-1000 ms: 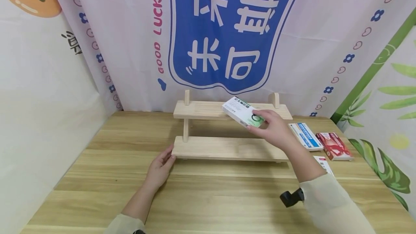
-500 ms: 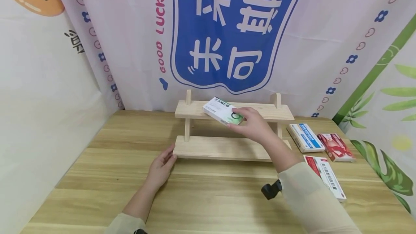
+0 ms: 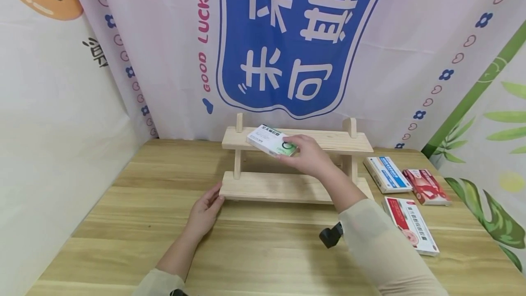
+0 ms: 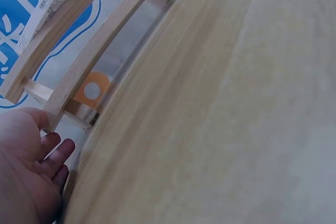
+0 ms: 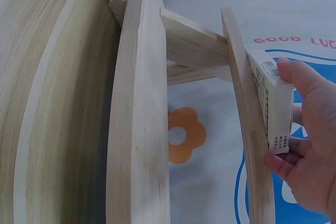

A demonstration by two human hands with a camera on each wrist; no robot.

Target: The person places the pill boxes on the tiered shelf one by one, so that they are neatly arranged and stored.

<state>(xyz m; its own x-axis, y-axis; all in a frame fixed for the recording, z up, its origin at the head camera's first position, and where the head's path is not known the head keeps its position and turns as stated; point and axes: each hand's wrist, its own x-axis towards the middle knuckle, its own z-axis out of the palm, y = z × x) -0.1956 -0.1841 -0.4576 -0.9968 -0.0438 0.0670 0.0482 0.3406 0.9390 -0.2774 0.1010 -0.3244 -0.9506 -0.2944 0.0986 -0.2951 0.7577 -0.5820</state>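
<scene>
A two-tier wooden display rack (image 3: pixel 279 186) stands on the table. My right hand (image 3: pixel 310 156) holds a white and green medicine box (image 3: pixel 267 140) by its right end, thumb and fingers on opposite edges. The box is at the left part of the upper shelf; in the right wrist view the box (image 5: pixel 270 95) lies close against the shelf board (image 5: pixel 247 108), and whether it bears its full weight there I cannot tell. My left hand (image 3: pixel 204 211) grips the left end of the lower shelf; in the left wrist view its thumb and fingers are on either side of the board (image 4: pixel 79 80).
Right of the rack lie three medicine boxes: a white and blue one (image 3: pixel 387 175), a red one (image 3: pixel 426 187) and a red and white one (image 3: pixel 411 225). A printed cloth (image 3: pixel 176 58) hangs behind the table (image 3: pixel 246 259).
My right hand has carried the white and green box leftward along the upper shelf. The left hand has stayed at the lower shelf's end. The red and white box has come into fuller view.
</scene>
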